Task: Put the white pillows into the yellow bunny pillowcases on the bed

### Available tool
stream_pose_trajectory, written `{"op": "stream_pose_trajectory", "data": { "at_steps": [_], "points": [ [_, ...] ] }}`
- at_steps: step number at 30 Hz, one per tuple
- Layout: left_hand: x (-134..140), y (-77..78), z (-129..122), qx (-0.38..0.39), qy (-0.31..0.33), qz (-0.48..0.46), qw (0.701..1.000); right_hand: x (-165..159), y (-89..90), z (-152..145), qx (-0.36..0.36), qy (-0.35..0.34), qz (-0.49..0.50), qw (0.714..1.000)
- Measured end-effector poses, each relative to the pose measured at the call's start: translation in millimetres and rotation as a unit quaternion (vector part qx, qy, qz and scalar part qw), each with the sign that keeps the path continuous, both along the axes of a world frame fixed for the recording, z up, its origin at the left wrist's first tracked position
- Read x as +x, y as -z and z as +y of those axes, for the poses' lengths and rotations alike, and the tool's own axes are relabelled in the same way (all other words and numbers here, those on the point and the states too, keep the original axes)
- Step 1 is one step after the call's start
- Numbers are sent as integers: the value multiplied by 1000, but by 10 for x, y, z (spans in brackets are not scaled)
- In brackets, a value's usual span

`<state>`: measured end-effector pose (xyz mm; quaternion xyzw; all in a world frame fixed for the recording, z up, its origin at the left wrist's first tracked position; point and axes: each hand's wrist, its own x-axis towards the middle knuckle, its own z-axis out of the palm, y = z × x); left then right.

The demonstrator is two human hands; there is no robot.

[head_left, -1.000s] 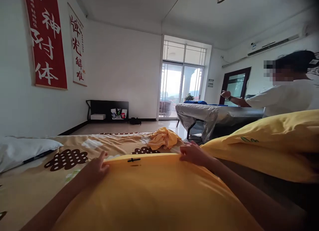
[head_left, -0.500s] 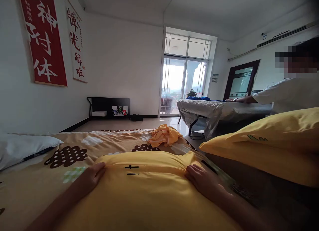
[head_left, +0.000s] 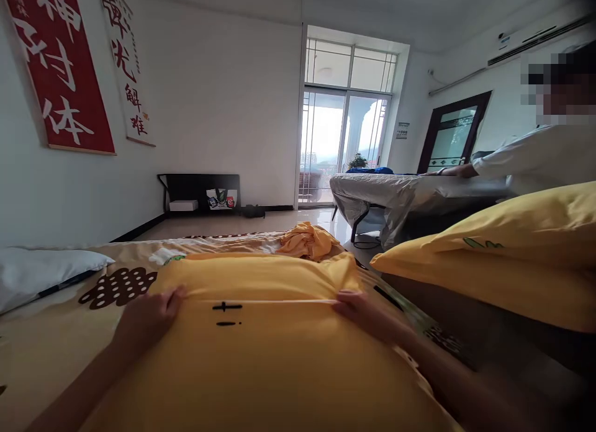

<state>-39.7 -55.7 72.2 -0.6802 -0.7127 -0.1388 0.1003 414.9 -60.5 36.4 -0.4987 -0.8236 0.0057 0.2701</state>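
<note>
A yellow pillow (head_left: 261,351) with small black marks lies on the patterned bed sheet (head_left: 69,333) right in front of me. My left hand (head_left: 146,317) pinches the pillowcase fabric at its left side. My right hand (head_left: 365,314) pinches it at the right side. A taut fold of fabric runs between the two hands, and past it the far end of the pillow shows.
A second yellow pillow (head_left: 503,258) rests at the right. A crumpled yellow cloth (head_left: 305,239) lies at the bed's far end, a white pillow (head_left: 41,274) at the left. Another person in white (head_left: 535,159) leans over a covered table (head_left: 400,196) behind.
Both hands slid back toward me along the pillow and closed on the fabric, pulling up a tight fold. More of the pillow's far end shows. The other person lowered an arm to the table.
</note>
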Motion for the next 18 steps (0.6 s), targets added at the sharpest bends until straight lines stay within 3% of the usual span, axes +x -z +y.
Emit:
{"op": "stream_pose_trajectory", "data": {
  "at_steps": [3,6,10,14,18],
  "points": [
    [56,385,105,-54,-4,-29,998,-116,365,96,13,30,59,998],
    [39,497,143,-19,-2,-60,998,-168,426,101,22,37,68,997],
    [-115,427,85,-18,99,-112,989,-166,351,51,27,38,82,996],
    [-341,319,21,-22,171,-141,975,-221,274,2,24,52,156,986],
    [-482,34,7,-3,196,-124,973,-426,6,-256,65,89,264,958]
  ]
}}
